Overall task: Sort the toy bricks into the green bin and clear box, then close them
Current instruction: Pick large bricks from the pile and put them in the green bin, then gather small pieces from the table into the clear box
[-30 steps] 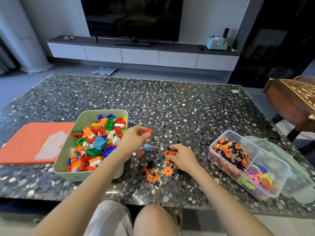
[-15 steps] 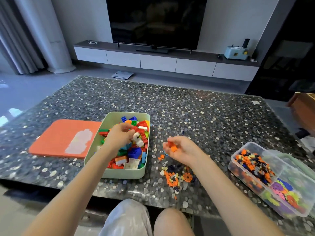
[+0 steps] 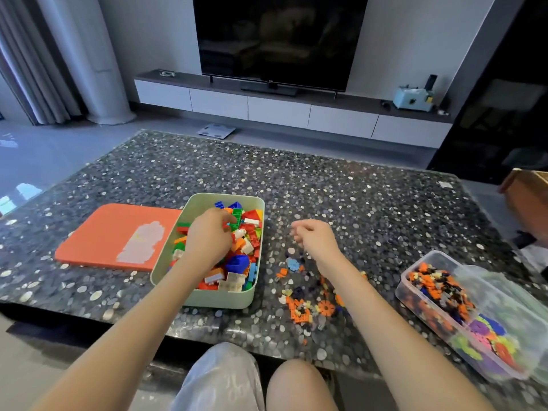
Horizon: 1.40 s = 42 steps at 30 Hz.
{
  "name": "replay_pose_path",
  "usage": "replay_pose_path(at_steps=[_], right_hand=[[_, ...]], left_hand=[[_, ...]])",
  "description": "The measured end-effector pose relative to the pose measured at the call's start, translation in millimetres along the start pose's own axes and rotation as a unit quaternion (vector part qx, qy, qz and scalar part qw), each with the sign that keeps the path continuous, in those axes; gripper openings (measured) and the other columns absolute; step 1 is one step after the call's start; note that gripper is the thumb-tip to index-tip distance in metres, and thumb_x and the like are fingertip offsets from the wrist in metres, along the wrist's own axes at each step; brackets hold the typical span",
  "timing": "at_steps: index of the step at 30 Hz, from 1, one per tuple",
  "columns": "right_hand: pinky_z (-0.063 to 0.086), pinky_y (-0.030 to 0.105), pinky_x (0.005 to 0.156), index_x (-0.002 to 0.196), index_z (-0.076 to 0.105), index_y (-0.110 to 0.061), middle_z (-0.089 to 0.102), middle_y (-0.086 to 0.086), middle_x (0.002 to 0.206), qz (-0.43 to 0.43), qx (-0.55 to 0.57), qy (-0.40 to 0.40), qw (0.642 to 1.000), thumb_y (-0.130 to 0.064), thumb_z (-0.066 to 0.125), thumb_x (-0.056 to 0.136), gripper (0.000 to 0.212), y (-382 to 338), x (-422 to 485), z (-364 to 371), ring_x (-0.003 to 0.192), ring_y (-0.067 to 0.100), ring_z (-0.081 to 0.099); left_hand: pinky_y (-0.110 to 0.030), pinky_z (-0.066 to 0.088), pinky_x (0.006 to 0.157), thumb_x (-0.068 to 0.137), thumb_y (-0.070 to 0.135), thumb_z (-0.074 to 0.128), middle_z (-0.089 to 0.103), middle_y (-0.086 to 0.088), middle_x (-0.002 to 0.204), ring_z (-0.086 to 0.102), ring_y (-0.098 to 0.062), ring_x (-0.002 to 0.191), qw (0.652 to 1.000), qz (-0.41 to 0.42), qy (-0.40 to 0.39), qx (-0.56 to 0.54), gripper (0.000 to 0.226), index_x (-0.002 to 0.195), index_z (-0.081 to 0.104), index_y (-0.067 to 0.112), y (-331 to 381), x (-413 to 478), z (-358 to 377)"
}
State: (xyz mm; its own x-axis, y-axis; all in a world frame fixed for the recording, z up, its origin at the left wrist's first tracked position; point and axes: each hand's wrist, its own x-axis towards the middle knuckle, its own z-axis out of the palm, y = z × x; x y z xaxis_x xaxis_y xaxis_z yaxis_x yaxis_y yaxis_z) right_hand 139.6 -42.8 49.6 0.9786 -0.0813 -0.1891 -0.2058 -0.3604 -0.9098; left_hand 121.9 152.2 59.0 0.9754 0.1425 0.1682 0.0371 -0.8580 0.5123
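Note:
A green bin (image 3: 220,301) heaped with large coloured bricks (image 3: 241,262) stands left of centre on the table. My left hand (image 3: 209,237) hovers low over it, fingertips curled down among the bricks; whether they pinch one is hidden. My right hand (image 3: 315,240) is raised above a scatter of small orange, dark and blue pieces (image 3: 307,307), with its fingers curled in and whatever they hold hidden. The clear box (image 3: 404,287) at the right holds small orange and dark pieces in one compartment and bright flower-shaped discs in the other.
The bin's orange lid (image 3: 118,232) lies flat to its left. The clear lid (image 3: 510,295) with a green rim lies behind the clear box. The speckled table (image 3: 355,200) stretches away behind both. A wooden piece of furniture (image 3: 530,197) stands off the right edge.
My left hand carried a small red piece from the scatter to over the green bin. My right hand picked an orange piece off the table and lifted. The view swung left.

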Motion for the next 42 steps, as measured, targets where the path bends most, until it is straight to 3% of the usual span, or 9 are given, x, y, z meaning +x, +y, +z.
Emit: replay_pose_path(at_steps=[4,9,14,17,20,24,27,33,42], right_hand=[[0.047,0.035,0.092,0.121,0.063,-0.021,0.06,0.001,0.124,-0.055,-0.295,-0.038,0.953,-0.028,0.055,0.094,0.029,47,20,-14,0.109,0.021,0.058],[0.038,0.037,0.095,0.124,0.055,-0.027,0.053,0.009,0.12,-0.133,-0.479,-0.092,0.863,-0.037,0.061,0.089,0.037,68,37,4,0.115,0.03,0.046],[0.039,0.032,0.075,0.094,0.053,-0.018,0.056,0.002,0.1,-0.118,-0.412,-0.086,0.899,-0.032,0.068,0.084,0.023,82,40,-9,0.097,0.023,0.05],[0.038,0.029,0.065,0.08,0.05,-0.017,0.053,-0.003,0.081,-0.081,-0.227,-0.031,0.97,-0.022,0.067,0.085,0.019,82,24,-31,0.075,0.014,0.051],[0.041,0.03,0.06,0.082,0.052,-0.016,0.055,0.002,0.077,-0.027,-0.116,-0.021,0.993,-0.012,0.065,0.084,0.014,91,-6,-61,0.062,0.013,0.05],[0.046,0.029,0.077,0.106,0.063,-0.025,0.064,0.001,0.102,0.005,-0.25,-0.098,0.963,-0.011,0.051,0.09,0.024,119,-52,-71,0.088,0.018,0.062],[0.044,0.029,0.087,0.12,0.06,-0.022,0.059,-0.004,0.123,-0.031,-0.331,-0.04,0.942,-0.017,0.042,0.096,0.031,128,-62,-58,0.106,0.017,0.059],[0.046,0.037,0.082,0.116,0.053,-0.015,0.057,0.002,0.117,-0.097,-0.392,-0.039,0.914,-0.036,0.05,0.095,0.029,133,-54,-42,0.102,0.024,0.058],[0.038,0.033,0.07,0.101,0.052,-0.012,0.059,0.005,0.102,-0.064,-0.439,-0.16,0.882,-0.028,0.054,0.094,0.018,106,-29,-49,0.094,0.026,0.055]], left_hand=[[-0.032,0.046,0.088,0.09,0.004,0.05,0.057,-0.003,0.122,0.054,-0.021,0.107,0.997,0.071,-0.024,-0.008,0.029,0.112,0.066,0.016,30,-6,26],[-0.024,0.04,0.08,0.088,-0.001,0.048,0.057,-0.003,0.11,0.054,-0.02,0.102,0.99,0.124,-0.062,0.003,0.033,0.111,0.066,0.014,41,-21,50],[-0.032,0.045,0.088,0.088,0.0,0.047,0.058,-0.003,0.112,0.056,-0.022,0.105,0.98,0.136,-0.146,0.015,0.034,0.113,0.065,0.014,47,-34,70],[-0.032,0.047,0.087,0.088,0.007,0.05,0.06,-0.003,0.11,0.057,-0.021,0.104,0.97,0.14,-0.192,0.048,0.029,0.11,0.066,0.017,50,-41,84],[-0.03,0.047,0.089,0.09,0.013,0.051,0.062,-0.003,0.108,0.058,-0.021,0.102,0.962,0.145,-0.227,0.037,0.025,0.108,0.068,0.016,57,-47,97],[-0.029,0.047,0.087,0.09,0.01,0.05,0.064,-0.006,0.106,0.059,-0.021,0.101,0.957,0.151,-0.244,0.04,0.024,0.105,0.069,0.013,69,-55,113],[-0.026,0.045,0.087,0.092,0.012,0.05,0.064,-0.004,0.109,0.057,-0.018,0.105,0.96,0.144,-0.237,0.028,0.024,0.108,0.068,0.014,78,-58,123],[-0.024,0.045,0.081,0.09,0.008,0.047,0.061,-0.001,0.106,0.057,-0.016,0.099,0.965,0.139,-0.222,0.025,0.027,0.108,0.066,0.017,81,-62,128],[-0.029,0.048,0.085,0.089,0.006,0.047,0.059,-0.001,0.103,0.058,-0.017,0.096,0.974,0.129,-0.186,0.009,0.027,0.104,0.067,0.018,75,-55,119]])
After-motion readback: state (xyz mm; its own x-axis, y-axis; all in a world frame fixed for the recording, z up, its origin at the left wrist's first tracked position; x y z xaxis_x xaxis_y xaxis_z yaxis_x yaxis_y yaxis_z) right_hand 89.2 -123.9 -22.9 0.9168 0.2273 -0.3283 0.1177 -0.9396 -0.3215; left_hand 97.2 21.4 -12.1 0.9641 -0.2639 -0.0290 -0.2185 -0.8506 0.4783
